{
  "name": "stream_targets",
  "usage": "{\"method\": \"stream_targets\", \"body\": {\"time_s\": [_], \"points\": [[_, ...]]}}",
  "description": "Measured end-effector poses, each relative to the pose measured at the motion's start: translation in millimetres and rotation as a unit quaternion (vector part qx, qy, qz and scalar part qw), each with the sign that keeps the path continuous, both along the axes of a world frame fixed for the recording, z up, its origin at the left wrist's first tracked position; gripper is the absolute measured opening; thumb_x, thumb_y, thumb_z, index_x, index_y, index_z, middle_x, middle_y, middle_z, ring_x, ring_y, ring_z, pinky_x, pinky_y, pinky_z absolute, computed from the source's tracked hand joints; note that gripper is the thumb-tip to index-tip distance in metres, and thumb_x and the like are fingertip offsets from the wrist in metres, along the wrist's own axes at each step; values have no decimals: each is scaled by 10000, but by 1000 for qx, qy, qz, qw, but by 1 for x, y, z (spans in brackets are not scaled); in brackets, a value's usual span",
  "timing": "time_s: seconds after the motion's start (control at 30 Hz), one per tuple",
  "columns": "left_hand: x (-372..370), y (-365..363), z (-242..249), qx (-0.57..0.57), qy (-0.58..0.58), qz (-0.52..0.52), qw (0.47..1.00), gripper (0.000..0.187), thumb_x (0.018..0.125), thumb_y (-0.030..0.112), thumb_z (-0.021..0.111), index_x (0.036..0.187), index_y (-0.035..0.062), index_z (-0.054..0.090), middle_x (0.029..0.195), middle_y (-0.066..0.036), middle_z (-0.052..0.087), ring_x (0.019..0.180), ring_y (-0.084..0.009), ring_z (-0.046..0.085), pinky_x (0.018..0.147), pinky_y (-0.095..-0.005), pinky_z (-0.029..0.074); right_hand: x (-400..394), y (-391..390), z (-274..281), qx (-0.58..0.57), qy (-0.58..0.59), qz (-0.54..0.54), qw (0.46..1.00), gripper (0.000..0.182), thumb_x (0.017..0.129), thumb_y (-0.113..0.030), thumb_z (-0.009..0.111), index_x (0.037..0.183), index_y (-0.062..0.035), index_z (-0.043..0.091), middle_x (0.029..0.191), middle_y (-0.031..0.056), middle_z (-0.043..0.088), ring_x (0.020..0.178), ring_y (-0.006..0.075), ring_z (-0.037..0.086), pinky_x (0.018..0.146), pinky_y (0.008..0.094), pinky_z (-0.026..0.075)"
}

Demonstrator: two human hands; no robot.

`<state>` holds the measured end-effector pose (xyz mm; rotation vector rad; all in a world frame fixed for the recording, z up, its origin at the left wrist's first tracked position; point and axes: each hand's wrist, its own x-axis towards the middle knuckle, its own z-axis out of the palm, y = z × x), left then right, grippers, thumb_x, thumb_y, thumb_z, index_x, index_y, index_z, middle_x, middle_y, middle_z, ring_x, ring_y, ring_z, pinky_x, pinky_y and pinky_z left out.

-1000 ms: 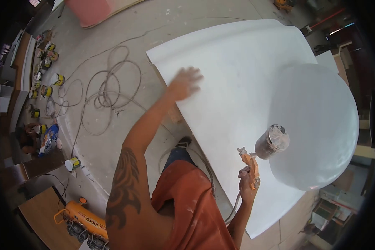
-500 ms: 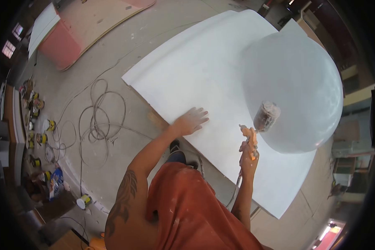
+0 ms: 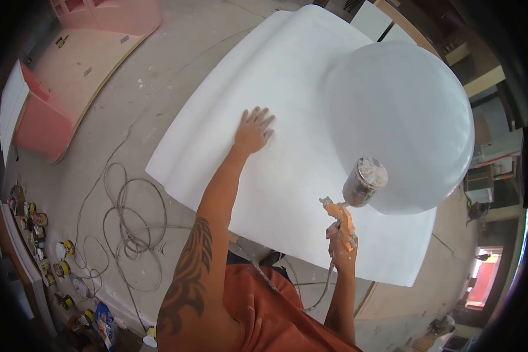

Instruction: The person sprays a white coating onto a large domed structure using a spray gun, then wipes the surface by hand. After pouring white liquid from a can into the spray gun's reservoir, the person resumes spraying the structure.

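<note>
Room to pass: 1 lane over the white panel (image 3: 293,170), between left hand (image 3: 254,132) and spray gun (image 3: 341,226). Another runs from left hand's fingers to the panel's far edge. Low rounded ridge along the panel's left side, shallow. Big block: smooth white dome (image 3: 402,126), fills much of the right side, rises well above the panel. Gun's cup (image 3: 365,182) sits in front of it in view; can't tell the gap. Right hand (image 3: 341,249) and its forearm close off the near right. Air hose (image 3: 321,300) loops below the gun toward the body. Left forearm spans the panel's near edge.
</note>
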<state>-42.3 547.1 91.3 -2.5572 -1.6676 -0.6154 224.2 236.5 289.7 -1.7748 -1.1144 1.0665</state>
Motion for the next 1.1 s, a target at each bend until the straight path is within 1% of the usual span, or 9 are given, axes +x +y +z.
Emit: {"method": "stream_targets", "body": {"time_s": [0.17, 0.27, 0.3, 0.43, 0.53, 0.77, 0.87, 0.97, 1.1], "points": [[-82, 55, 19, -250, -128, 255, 925, 521, 1061, 451, 372, 1520, 233, 488, 1616, -116, 401, 1480, -344, 380, 1178, -547, 353, -18, -2, 18, -13, 3, -18, 1000, 146, 972, -187, 660, 954, -42, 649, 731, -24, 582, 511, 37, 442, 465, 232, 353], [-223, 49, -193, -337, -182, 184, 905, 553, 1073, 419, 315, 1499, 117, 497, 1519, -212, 497, 1435, -385, 437, 1190, -495, 359, -25, 12, 23, -24, -37, -18, 999, 165, 977, -192, 671, 950, -30, 655, 747, -13, 595, 570, 49, 475, 525, 237, 386], [-250, 63, -241, -334, 99, 149, 925, 577, 1079, 399, 320, 1457, 3, 503, 1394, -294, 574, 1340, -430, 524, 1180, -492, 371, -30, 18, 23, 17, -47, -16, 999, 180, 976, -200, 681, 940, -25, 655, 748, -9, 597, 607, 57, 487, 560, 243, 396], [-129, 40, -41, -278, -331, 205, 878, 534, 1064, 411, 453, 1412, 17, 539, 1462, -245, 536, 1375, -419, 472, 1110, -535, 411, -37, 14, 42, -15, -23, -18, 999, 204, 973, -204, 699, 911, -15, 655, 750, -9, 594, 700, 77, 518, 643, 256, 417], [-16, -2, 39, -6, -9, -2, 1000, 506, 1032, 460, 512, 1474, 216, 537, 1596, -110, 431, 1495, -341, 353, 1191, -631, 267, -29, 11, 27, -10, -12, -4, 1000, 201, 977, -202, 694, 907, -17, 656, 749, -20, 589, 646, 68, 503, 592, 249, 404], [-174, -97, -19, -375, -338, 241, 829, 671, 1042, 525, 462, 1596, 166, 343, 1652, -186, 312, 1529, -372, 279, 1240, -509, 250, -23, 19, 32, -34, 30, 30, 999, 198, 962, -203, 712, 901, -24, 652, 735, -29, 576, 543, 50, 434, 491, 239, 347], [-285, -209, -197, -130, -198, 2, 972, 553, 1102, 393, 327, 1591, 134, 337, 1661, -204, 283, 1531, -351, 294, 1243, -513, 242, -12, 32, 38, -43, -13, 132, 990, 167, 937, -168, 727, 924, -16, 660, 744, -16, 594, 577, 68, 474, 529, 248, 386], [-290, -248, -110, -451, -116, 320, 825, 557, 1075, 351, 434, 1566, 100, 358, 1662, -203, 280, 1489, -407, 353, 1233, -504, 275, -20, 20, 44, -73, -14, 206, 976, 145, 920, -123, 725, 957, 7, 671, 769, 26, 641, 687, 115, 565, 650, 278, 469], [-224, -156, -51, -185, -318, 232, 900, 556, 1022, 370, 591, 1477, 62, 505, 1645, -178, 323, 1480, -386, 346, 1220, -451, 326, -38, 15, 49, -91, -21, 201, 975, 171, 926, -134, 721, 1000, 14, 680, 791, 46, 666, 718, 120, 590, 679, 283, 485]]}}
